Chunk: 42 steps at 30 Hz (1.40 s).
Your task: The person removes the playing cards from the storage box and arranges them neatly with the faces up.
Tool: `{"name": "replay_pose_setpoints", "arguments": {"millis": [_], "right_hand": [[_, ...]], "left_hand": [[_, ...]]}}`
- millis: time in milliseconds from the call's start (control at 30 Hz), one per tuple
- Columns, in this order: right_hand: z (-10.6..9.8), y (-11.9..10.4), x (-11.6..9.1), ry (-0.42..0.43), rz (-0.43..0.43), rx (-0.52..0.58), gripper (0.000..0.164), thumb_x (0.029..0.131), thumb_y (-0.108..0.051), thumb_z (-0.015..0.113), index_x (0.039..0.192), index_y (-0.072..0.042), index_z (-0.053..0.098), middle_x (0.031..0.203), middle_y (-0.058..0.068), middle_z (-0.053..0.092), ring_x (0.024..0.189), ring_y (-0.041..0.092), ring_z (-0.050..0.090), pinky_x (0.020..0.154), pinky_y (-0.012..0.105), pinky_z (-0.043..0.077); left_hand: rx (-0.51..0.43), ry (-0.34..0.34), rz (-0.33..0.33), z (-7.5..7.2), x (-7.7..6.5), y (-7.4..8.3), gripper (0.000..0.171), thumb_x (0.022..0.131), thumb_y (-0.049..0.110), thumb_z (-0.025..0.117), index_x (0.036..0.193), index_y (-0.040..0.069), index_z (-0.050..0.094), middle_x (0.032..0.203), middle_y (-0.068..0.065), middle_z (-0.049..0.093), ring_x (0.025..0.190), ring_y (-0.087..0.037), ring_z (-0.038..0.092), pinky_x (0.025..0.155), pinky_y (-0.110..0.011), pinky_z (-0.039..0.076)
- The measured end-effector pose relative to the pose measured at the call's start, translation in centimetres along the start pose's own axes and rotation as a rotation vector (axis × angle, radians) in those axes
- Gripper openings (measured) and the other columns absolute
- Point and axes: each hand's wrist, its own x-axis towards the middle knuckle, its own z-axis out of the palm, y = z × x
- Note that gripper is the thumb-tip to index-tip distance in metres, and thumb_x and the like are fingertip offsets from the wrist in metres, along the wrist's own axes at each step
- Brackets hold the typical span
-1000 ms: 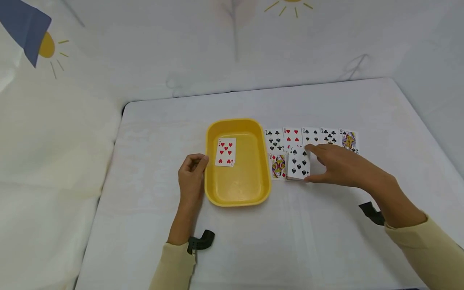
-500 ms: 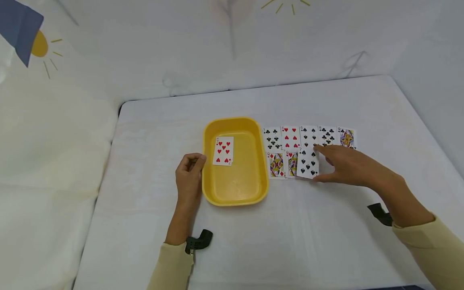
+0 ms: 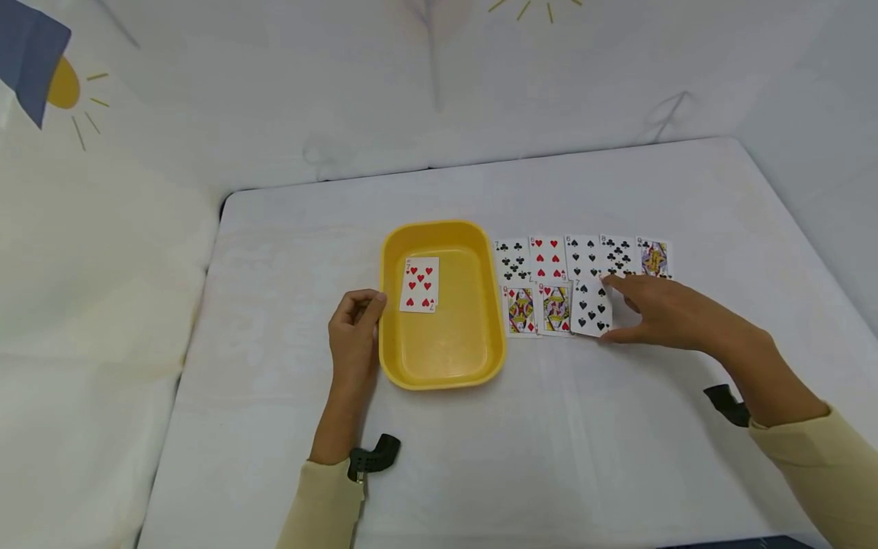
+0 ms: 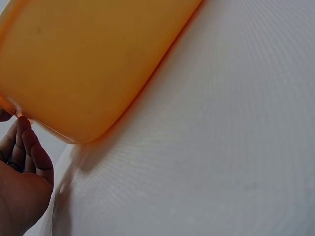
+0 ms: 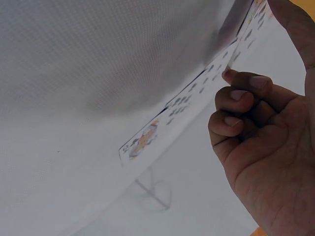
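My left hand (image 3: 353, 332) pinches the left rim of a yellow plastic tray (image 3: 446, 351); in the left wrist view its fingers meet the rim of the tray (image 4: 88, 64). Inside the tray lies a seven of hearts (image 3: 420, 284), with another card's edge showing behind it. My right hand (image 3: 675, 314) holds a seven of spades (image 3: 591, 309) between thumb and finger at its right edge. Whether other cards sit beneath it I cannot tell. Just left of it lie a queen of hearts (image 3: 555, 309) and a queen of diamonds (image 3: 520, 310), both face up.
Behind these runs a face-up row: seven of clubs (image 3: 512, 261), six of hearts (image 3: 547, 258), six of spades (image 3: 583, 255), eight of clubs (image 3: 619, 254) and a queen (image 3: 655, 259). A white cloth (image 3: 288, 259) covers the table. A dark edge (image 3: 748, 543) shows at bottom right.
My right hand has moved right with the seven of spades, uncovering the queen of hearts beside the queen of diamonds. The left hand stays at the tray rim; the head view has shifted slightly.
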Motion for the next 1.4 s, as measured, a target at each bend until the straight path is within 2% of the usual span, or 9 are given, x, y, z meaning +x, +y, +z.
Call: {"name": "replay_pose_setpoints", "arguments": {"millis": [300, 467, 767, 867, 1000, 1100, 1233, 1400], "right_hand": [[0.2, 0.3, 0.4, 0.01, -0.017, -0.01, 0.089, 0.077, -0.051, 0.083, 0.14, 0.004, 0.05, 0.104, 0.007, 0.065, 0.094, 0.022, 0.058, 0.08, 0.044, 0.049], [0.3, 0.5, 0.6, -0.011, -0.012, 0.004, 0.091, 0.076, -0.051, 0.084, 0.141, 0.004, 0.048, 0.103, 0.008, 0.064, 0.093, 0.023, 0.058, 0.079, 0.044, 0.049], [0.3, 0.2, 0.8, -0.021, -0.004, -0.008, 0.101, 0.076, -0.059, 0.081, 0.146, 0.004, 0.043, 0.102, 0.007, 0.06, 0.092, 0.023, 0.052, 0.08, 0.043, 0.047], [0.2, 0.0, 0.8, 0.006, -0.023, -0.037, 0.098, 0.077, -0.057, 0.08, 0.145, 0.004, 0.044, 0.1, 0.007, 0.062, 0.091, 0.023, 0.055, 0.08, 0.046, 0.049], [0.0, -0.6, 0.8, 0.034, -0.032, -0.045, 0.095, 0.08, -0.055, 0.079, 0.146, 0.003, 0.043, 0.104, 0.009, 0.063, 0.1, 0.028, 0.056, 0.089, 0.053, 0.048], [-0.3, -1.4, 0.9, 0.047, -0.032, -0.035, 0.093, 0.08, -0.055, 0.079, 0.146, 0.001, 0.044, 0.101, 0.007, 0.062, 0.096, 0.025, 0.055, 0.084, 0.048, 0.049], [-0.7, -2.9, 1.3, 0.07, -0.056, -0.038, 0.089, 0.08, -0.054, 0.08, 0.145, -0.002, 0.046, 0.089, 0.004, 0.056, 0.082, 0.019, 0.05, 0.066, 0.036, 0.045], [-1.1, -4.8, 2.1, 0.105, -0.115, -0.028, 0.083, 0.083, -0.052, 0.078, 0.144, -0.003, 0.048, 0.086, 0.003, 0.056, 0.08, 0.018, 0.049, 0.065, 0.034, 0.043]], "left_hand": [[0.011, 0.003, 0.014, -0.2, 0.0, 0.1, 0.03, 0.095, 0.032, 0.071, 0.109, 0.006, 0.065, 0.105, -0.01, 0.06, 0.095, -0.022, 0.054, 0.084, -0.024, 0.049], [-0.004, 0.003, 0.001, -0.2, 0.0, 0.2, 0.029, 0.094, 0.031, 0.071, 0.108, 0.006, 0.065, 0.104, -0.009, 0.06, 0.095, -0.021, 0.054, 0.084, -0.024, 0.049], [0.025, 0.004, 0.024, -0.2, 0.0, 0.5, 0.023, 0.098, 0.017, 0.065, 0.111, -0.002, 0.063, 0.1, -0.005, 0.06, 0.091, -0.019, 0.054, 0.081, -0.022, 0.049], [0.018, 0.006, 0.023, -0.2, 0.0, 0.4, 0.024, 0.098, 0.019, 0.066, 0.111, 0.0, 0.063, 0.101, -0.005, 0.06, 0.091, -0.018, 0.054, 0.081, -0.022, 0.049], [0.001, 0.006, 0.022, -0.2, 0.1, 0.3, 0.026, 0.096, 0.026, 0.07, 0.109, 0.004, 0.065, 0.102, -0.007, 0.06, 0.093, -0.02, 0.055, 0.082, -0.023, 0.049], [-0.002, 0.007, 0.029, -0.2, 0.0, 0.2, 0.028, 0.095, 0.029, 0.071, 0.108, 0.005, 0.065, 0.103, -0.009, 0.06, 0.093, -0.021, 0.055, 0.082, -0.023, 0.049], [-0.012, 0.008, 0.039, 0.0, -0.1, 0.2, 0.028, 0.094, 0.029, 0.072, 0.107, 0.005, 0.065, 0.102, -0.01, 0.06, 0.091, -0.022, 0.055, 0.081, -0.024, 0.049], [-0.025, 0.007, 0.028, 0.2, -0.1, 0.1, 0.027, 0.094, 0.027, 0.072, 0.106, 0.005, 0.065, 0.102, -0.01, 0.06, 0.09, -0.021, 0.055, 0.08, -0.024, 0.049]]}}
